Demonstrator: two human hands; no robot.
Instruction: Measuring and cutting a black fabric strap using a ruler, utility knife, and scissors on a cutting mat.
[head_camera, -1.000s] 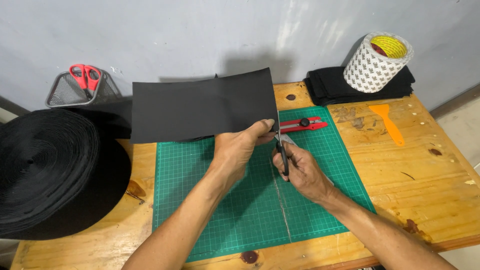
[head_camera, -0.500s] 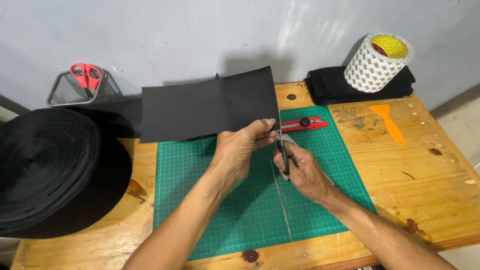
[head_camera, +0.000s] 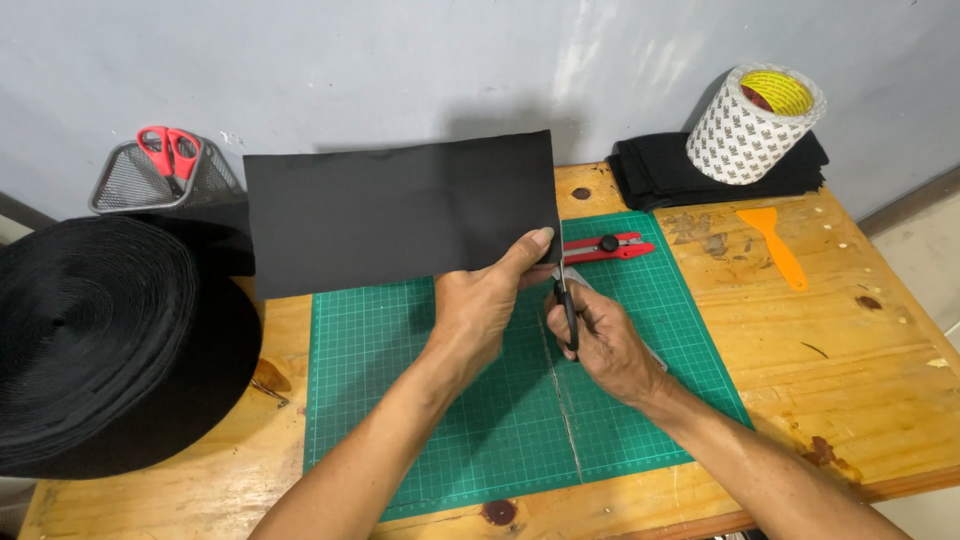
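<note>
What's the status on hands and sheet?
Left hand pinches black sheet at its lower right corner. Right hand grips scissors at sheet's edge. Red utility knife lies just behind.

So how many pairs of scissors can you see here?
2: red-handled scissors standing in the mesh basket at back left, and black scissors in the right hand over the green mat.

Green mat (head_camera: 400, 420) open below sheet (head_camera: 400, 210) (knife (head_camera: 605, 246) blocks right).
</note>
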